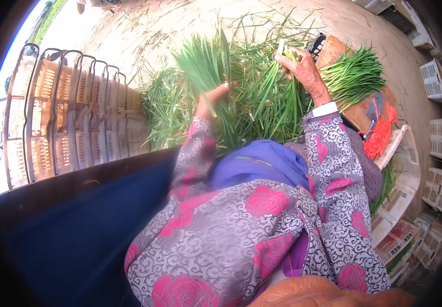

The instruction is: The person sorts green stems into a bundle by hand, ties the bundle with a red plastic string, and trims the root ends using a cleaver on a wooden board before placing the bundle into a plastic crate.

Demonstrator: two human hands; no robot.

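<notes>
My left hand (215, 97) is closed round a bunch of long green chives (203, 59), their leaves fanned out above it and slightly blurred. Across from it, my right hand (307, 75) grips a smaller bunch of chives (291, 100). Pale stem ends stick up past its thumb and fingers, while the green leaves hang down below. Beneath both hands spreads a loose heap of chives (172, 110). To the right of my right hand, a neat thick bundle of chives (356, 77) lies on a brown board (385, 97).
Red plastic strands (381, 134) hang beside the board. A pale plastic basket (408, 169) stands close on my right, with several white crates (438, 134) beyond. Stacked crates with metal frames (72, 112) rise at left, behind a blue panel (88, 220). Loose leaves litter the ground.
</notes>
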